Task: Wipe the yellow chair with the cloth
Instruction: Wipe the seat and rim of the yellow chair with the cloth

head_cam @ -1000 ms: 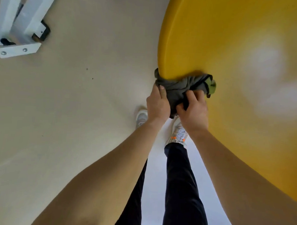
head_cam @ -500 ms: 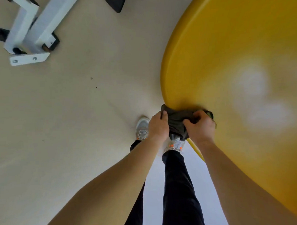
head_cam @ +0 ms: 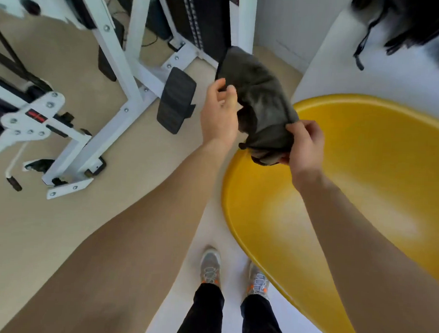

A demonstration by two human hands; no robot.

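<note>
Closest to me is the yellow chair (head_cam: 364, 172), a smooth, glossy molded shell with a rounded rim, hard and probably a bit slick. Just above its near-left rim, the right hand (head_cam: 306, 147) is pinched on one end of the cloth (head_cam: 261, 107) and the left hand (head_cam: 219, 113) pinches the other. Dark, soft, floppy and light, so bunching it in one palm looks easiest. Beyond it stands a white metal gym frame (head_cam: 112, 61) on the beige floor (head_cam: 60, 222).

A beige floor (head_cam: 59, 235) carries a white exercise machine (head_cam: 112, 68); a pale wall (head_cam: 290, 23) stands behind.
</note>
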